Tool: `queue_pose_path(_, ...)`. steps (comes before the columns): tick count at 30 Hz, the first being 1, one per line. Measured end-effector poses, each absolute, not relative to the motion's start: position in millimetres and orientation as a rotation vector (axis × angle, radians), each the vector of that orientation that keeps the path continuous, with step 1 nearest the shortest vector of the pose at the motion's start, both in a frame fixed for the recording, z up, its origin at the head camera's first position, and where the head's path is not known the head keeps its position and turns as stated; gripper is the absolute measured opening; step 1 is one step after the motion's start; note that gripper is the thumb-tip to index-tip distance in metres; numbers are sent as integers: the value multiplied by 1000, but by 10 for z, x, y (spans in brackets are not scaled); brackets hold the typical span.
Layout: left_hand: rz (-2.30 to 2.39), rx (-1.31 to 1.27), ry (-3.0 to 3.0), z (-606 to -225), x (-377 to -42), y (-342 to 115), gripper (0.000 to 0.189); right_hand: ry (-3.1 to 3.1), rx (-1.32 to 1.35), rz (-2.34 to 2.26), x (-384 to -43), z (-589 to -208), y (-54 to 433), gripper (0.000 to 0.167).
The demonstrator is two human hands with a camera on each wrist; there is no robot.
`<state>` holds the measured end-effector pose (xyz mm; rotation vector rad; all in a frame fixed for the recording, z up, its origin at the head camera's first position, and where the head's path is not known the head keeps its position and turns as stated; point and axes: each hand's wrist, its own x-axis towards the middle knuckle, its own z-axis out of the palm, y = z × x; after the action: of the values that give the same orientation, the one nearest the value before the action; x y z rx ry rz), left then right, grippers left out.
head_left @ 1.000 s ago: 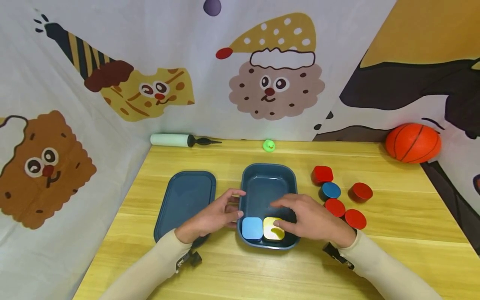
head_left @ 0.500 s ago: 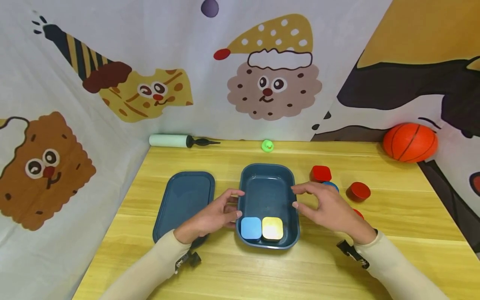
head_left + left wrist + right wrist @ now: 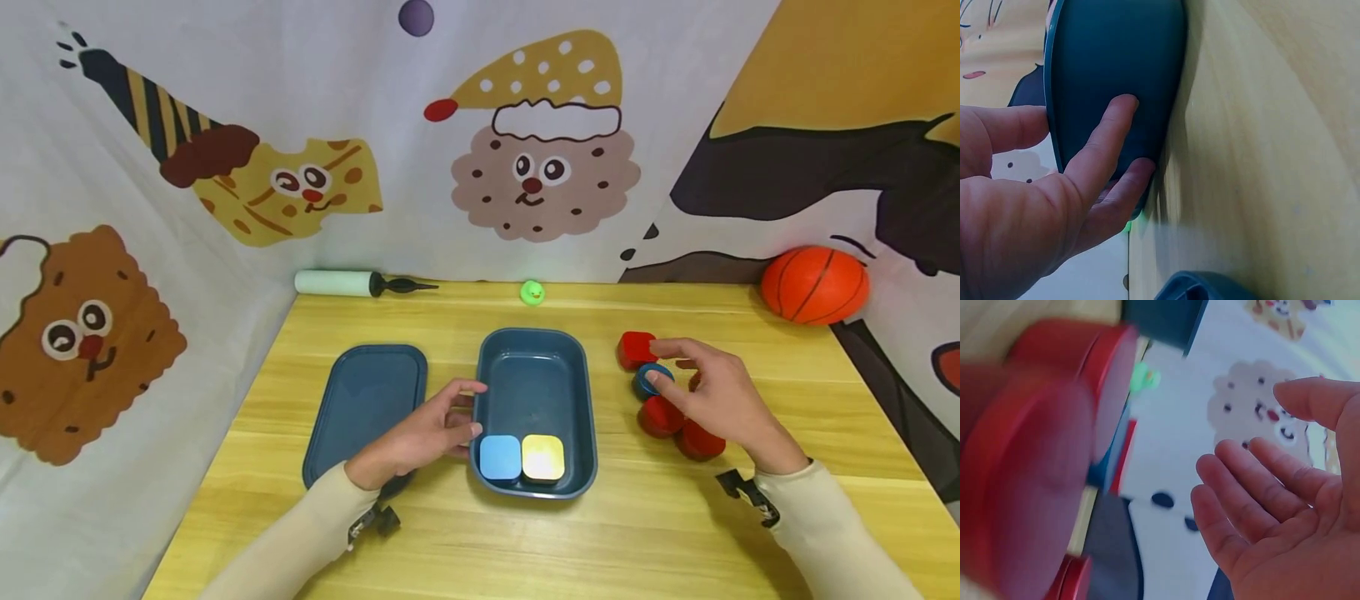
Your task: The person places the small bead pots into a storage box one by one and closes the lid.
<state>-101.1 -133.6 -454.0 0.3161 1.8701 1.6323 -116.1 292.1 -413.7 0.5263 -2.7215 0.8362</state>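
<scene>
Sitting side by side in the near end of the deep, dark-blue, plastic-looking box [image 3: 534, 379] are a light-blue rounded-square block [image 3: 500, 457] and a yellow rounded-square block [image 3: 543, 457]; my right hand [image 3: 717, 396], over the yellow one a second ago, has left both in place. My left hand [image 3: 429, 423] stays at the box's left wall, fingers loosely extended against its outside. My right fingers are parted and empty, now over loose pieces at the right: red round blocks [image 3: 661, 417], then a blue round block [image 3: 642, 385], then, farthest, a red rounded-square block [image 3: 635, 351]. So the work has passed to these; whether I touch the blue one, I cannot tell.
</scene>
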Motion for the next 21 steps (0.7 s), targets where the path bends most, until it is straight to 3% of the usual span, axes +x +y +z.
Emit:
queue_pose_path(7, 1630, 315, 1868, -4543, -1013, -1345, 59, -2734, 298, 945, -1222, -4198, 3228, 42)
queue_pose_path(21, 1629, 310, 1864, -4510, -1007, -1334, 60, -2994, 112, 922, -1347, -4458, 3739, 69)
